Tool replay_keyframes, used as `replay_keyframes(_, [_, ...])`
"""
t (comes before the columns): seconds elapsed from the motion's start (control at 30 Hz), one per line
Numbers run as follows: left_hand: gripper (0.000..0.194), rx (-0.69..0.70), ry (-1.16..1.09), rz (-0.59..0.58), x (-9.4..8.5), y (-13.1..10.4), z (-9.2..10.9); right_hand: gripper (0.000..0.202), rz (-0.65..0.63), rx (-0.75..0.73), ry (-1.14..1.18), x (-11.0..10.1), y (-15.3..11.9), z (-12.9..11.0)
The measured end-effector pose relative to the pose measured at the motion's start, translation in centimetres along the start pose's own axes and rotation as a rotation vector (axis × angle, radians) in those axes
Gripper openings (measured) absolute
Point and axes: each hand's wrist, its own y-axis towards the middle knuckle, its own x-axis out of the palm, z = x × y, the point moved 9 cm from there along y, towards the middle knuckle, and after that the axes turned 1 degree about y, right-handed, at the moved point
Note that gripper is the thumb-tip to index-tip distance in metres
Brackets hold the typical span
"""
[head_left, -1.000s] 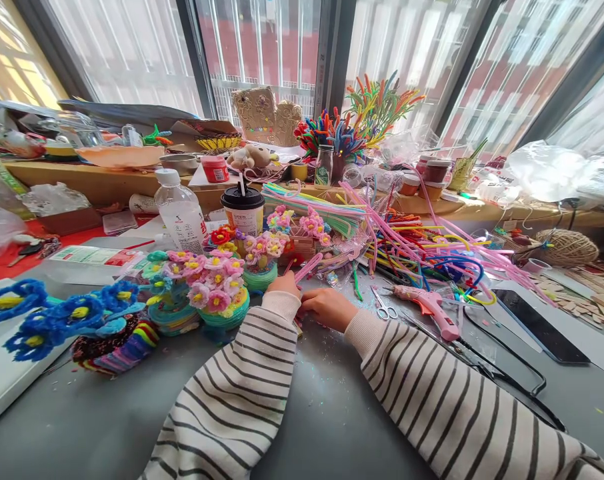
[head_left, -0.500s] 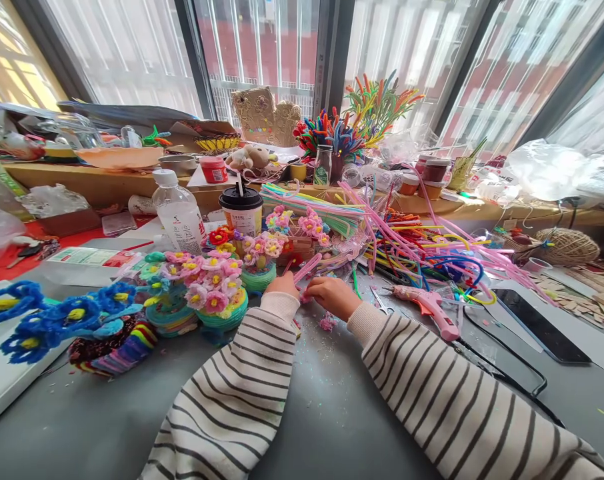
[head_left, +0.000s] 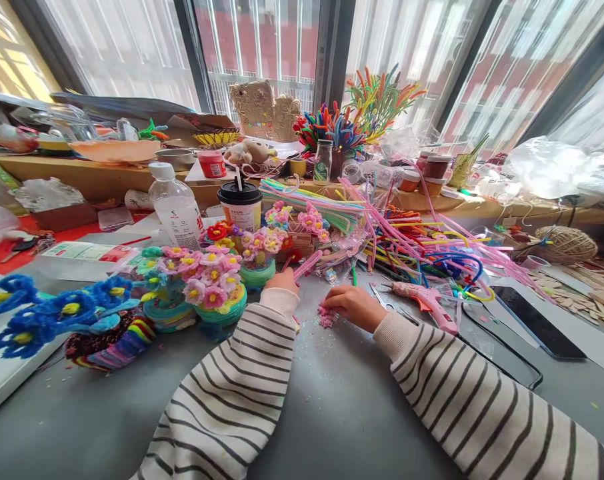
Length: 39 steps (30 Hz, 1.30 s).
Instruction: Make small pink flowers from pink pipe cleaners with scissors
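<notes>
My left hand (head_left: 281,281) is closed around several pink pipe cleaners (head_left: 308,265), whose ends stick out up and to the right. Beyond my fingers, the tips of my right hand (head_left: 355,306) come down on a small heap of pink fuzzy pieces (head_left: 327,316) on the grey table. Those fingers are bent and pressed together; what lies between them is hidden. Left of my left hand stand pots of pipe-cleaner flowers, the nearest with a pink bunch (head_left: 215,280). Small scissors (head_left: 381,298) and a pink glue gun (head_left: 426,303) lie right of my right hand.
A loose pile of coloured pipe cleaners (head_left: 422,240) spreads behind my hands. At the back left are a plastic bottle (head_left: 175,207) and a lidded cup (head_left: 240,207). Blue flowers (head_left: 67,313) lean at far left. A phone (head_left: 537,323) and the glue gun's cable lie right.
My right hand has moved away from my left, to the right and slightly down, onto the pink heap. My left hand keeps its hold on the pink pipe cleaners.
</notes>
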Motion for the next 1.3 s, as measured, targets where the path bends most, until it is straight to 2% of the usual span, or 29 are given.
replay_keyframes(0.1, [0.024,0.006,-0.008,0.004,0.0,0.0,0.1,0.020,0.054,0.157,-0.027,-0.8,-0.8,1.7])
replay_keyframes(0.17, [0.023,0.006,-0.010,0.006,0.0,0.0,0.0,0.020,0.017,0.209,-0.097,-0.4,-1.2,1.9])
replay_keyframes(0.27, [0.022,0.003,-0.008,0.006,0.1,0.0,0.0,0.019,-0.025,0.209,-0.171,0.4,-1.6,0.7])
replay_keyframes(0.37, [0.020,0.004,0.001,0.002,0.0,-0.1,0.0,0.019,-0.005,0.171,-0.150,0.6,-1.8,-0.7])
replay_keyframes(0.53, [0.022,-0.003,0.020,0.004,0.0,-0.1,0.0,0.018,0.081,0.176,-0.045,-0.7,-1.3,-0.5])
replay_keyframes(0.6, [0.022,-0.001,0.023,0.007,0.1,-0.1,0.0,0.019,0.122,0.126,-0.023,-1.4,-0.5,-0.9])
replay_keyframes(0.67, [0.023,0.001,0.029,0.010,0.1,0.0,0.0,0.020,0.114,0.004,-0.008,-1.4,0.5,-2.3])
replay_keyframes(0.8, [0.024,-0.012,0.047,0.009,0.2,0.1,-0.1,0.020,0.015,-0.167,-0.042,0.4,1.9,-4.5])
replay_keyframes(0.93, [0.024,-0.013,0.049,0.004,0.2,0.1,-0.1,0.014,-0.090,-0.217,-0.073,1.7,1.5,-4.6])
replay_keyframes(1.07, [0.024,-0.005,0.036,-0.002,0.1,-0.1,0.0,0.013,-0.141,-0.217,-0.042,1.2,0.8,-3.8])
replay_keyframes(1.13, [0.024,0.000,0.030,-0.002,0.1,-0.1,0.0,0.014,-0.089,-0.148,0.017,0.0,0.9,-3.1])
replay_keyframes(1.23, [0.023,0.006,0.024,0.001,0.0,-0.1,0.0,0.018,0.113,-0.002,0.109,-2.8,0.4,-2.2])
replay_keyframes(1.3, [0.022,0.012,0.020,0.003,0.0,-0.1,0.1,0.019,0.182,0.004,0.132,-3.7,-0.5,-2.6])
